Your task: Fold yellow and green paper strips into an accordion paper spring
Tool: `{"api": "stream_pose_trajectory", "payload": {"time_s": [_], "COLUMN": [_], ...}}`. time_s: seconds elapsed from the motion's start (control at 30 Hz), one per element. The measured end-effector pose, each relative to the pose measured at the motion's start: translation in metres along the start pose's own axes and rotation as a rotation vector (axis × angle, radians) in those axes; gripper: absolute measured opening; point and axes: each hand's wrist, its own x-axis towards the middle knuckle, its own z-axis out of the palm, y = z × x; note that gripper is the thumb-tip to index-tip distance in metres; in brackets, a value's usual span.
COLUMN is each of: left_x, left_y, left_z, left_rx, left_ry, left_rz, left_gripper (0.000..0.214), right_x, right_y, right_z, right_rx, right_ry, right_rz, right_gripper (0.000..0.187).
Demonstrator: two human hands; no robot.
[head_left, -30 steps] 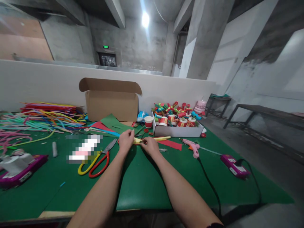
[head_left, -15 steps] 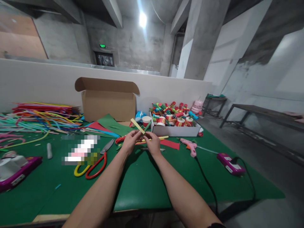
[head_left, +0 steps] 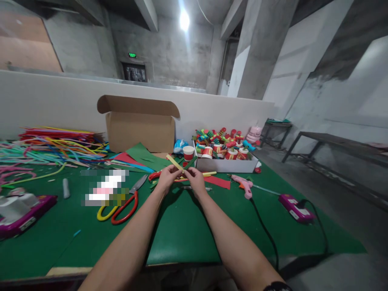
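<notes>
My left hand (head_left: pixel 166 179) and my right hand (head_left: pixel 195 180) meet above the green table (head_left: pixel 182 238), fingers pinched together. Between them they hold a yellow paper strip (head_left: pixel 173 162) that rises up to the left and a green strip (head_left: pixel 190 163) that rises up to the right. The two strips cross at my fingertips. Beneath my hands lie more yellow and red paper strips (head_left: pixel 209 174).
Scissors with red and yellow handles (head_left: pixel 121 206) lie to the left. A pink glue gun (head_left: pixel 244 186) and its cord are on the right. Behind stand an open cardboard box (head_left: pixel 140 125), a white tray of finished coloured cups (head_left: pixel 226 155), and a pile of pipe cleaners (head_left: pixel 51 149).
My hands have lifted from the table surface with the yellow and green strips, which now stick up between my fingers. Since half a second ago they have hardly moved.
</notes>
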Motion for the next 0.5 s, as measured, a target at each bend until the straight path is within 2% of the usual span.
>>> {"api": "stream_pose_trajectory", "payload": {"time_s": [0.1,0.3,0.5], "left_x": [-0.0004,-0.001,-0.0019], "left_y": [-0.0004,-0.0034,-0.0077], "left_z": [-0.0005,0.001,0.0034], "left_rx": [-0.038,-0.094,-0.054], "left_ry": [-0.002,0.003,-0.02], "left_rz": [-0.006,-0.118,-0.103], "left_gripper": [0.04,0.047,0.045], "right_x": [0.001,0.0013,0.0004], "right_y": [0.0025,0.0055,0.0056], "right_z": [-0.0014,-0.0027,-0.0021], "right_rx": [0.017,0.002,-0.058], "right_ry": [0.018,0.068,0.093], "right_rz": [0.005,0.011,-0.01], "right_gripper": [0.022,0.021,0.016]}}
